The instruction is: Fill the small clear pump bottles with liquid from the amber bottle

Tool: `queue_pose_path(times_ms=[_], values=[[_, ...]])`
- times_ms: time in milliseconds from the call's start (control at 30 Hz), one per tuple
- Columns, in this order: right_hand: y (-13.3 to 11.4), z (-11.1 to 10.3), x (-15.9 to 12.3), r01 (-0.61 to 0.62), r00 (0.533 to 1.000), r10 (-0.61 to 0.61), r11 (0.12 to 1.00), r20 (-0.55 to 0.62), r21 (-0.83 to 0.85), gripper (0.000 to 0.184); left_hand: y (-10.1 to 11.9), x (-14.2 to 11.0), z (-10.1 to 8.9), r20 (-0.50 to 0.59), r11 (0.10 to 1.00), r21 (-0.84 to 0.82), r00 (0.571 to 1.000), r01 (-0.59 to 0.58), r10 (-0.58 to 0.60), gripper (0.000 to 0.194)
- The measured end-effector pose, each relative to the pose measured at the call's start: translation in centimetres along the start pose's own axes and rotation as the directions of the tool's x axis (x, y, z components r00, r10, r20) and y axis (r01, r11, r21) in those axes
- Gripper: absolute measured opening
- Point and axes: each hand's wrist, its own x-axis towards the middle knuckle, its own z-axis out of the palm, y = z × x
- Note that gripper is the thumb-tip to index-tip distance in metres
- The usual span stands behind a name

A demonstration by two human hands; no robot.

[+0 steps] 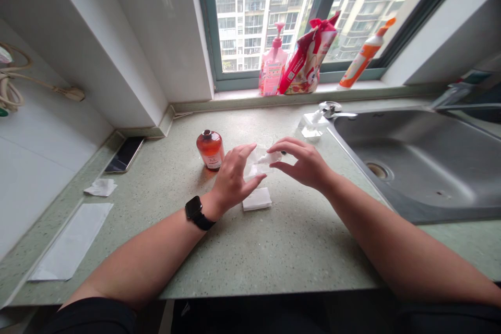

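My left hand [235, 175], with a black smartwatch [193, 209] on the wrist, is curved with thumb and fingers wide apart. Between my two hands is a whitish, partly see-through crumpled thing [256, 162], blurred. My right hand [303, 162] has thumb and fingers curled around its whitish right end; a small dark tip shows beside the fingers. What exactly it is I cannot make out. Just left of my left hand stands an uncapped bottle of red-orange liquid [211, 151] with a pale label. A folded white tissue [257, 199] lies below my hands.
A clear square pump bottle [312, 125] stands beside the steel sink [422, 167]. On the sill are a pink pump bottle [272, 68], a red bag [309, 60] and an orange-white bottle [362, 60]. At left lie a phone [125, 154], a crumpled tissue [100, 187] and a white sheet [72, 242].
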Motion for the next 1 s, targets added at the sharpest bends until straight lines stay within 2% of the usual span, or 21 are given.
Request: queue_pose_path(times_ms=[200,367,567,667,800,1000], values=[[-0.1,-0.1,-0.1,0.051,0.997,-0.045,0.992,0.057,-0.115,0.011,-0.2,0.1,-0.1,0.044,1.000,0.013,0.999,-0.015,0.014,0.070],[-0.5,-0.6,0.1,0.153,0.986,-0.135,0.967,0.098,-0.204,0.019,0.0,0.3,-0.4,0.063,1.000,0.001,0.998,-0.015,0.015,0.070],[-0.7,-0.8,0.3,0.227,0.973,-0.212,0.948,0.093,-0.222,0.019,-0.5,0.6,-0.9,0.102,0.995,-0.099,0.994,-0.018,0.028,0.072],[-0.6,-0.8,0.3,0.222,0.973,-0.202,0.954,0.113,-0.203,0.020,-0.8,0.8,-1.1,0.144,0.986,-0.168,0.990,0.022,0.002,0.073],[-0.7,-1.0,0.4,0.199,0.976,-0.178,0.964,0.128,-0.174,0.018,-1.1,1.4,-2.1,0.285,0.959,-0.251,0.957,0.134,-0.060,0.074],[-1.9,-1.3,0.6,0.271,0.958,-0.254,0.954,0.131,-0.132,0.019,-1.7,3.0,-4.9,0.496,0.898,-0.344,0.865,0.275,-0.075,0.069]])
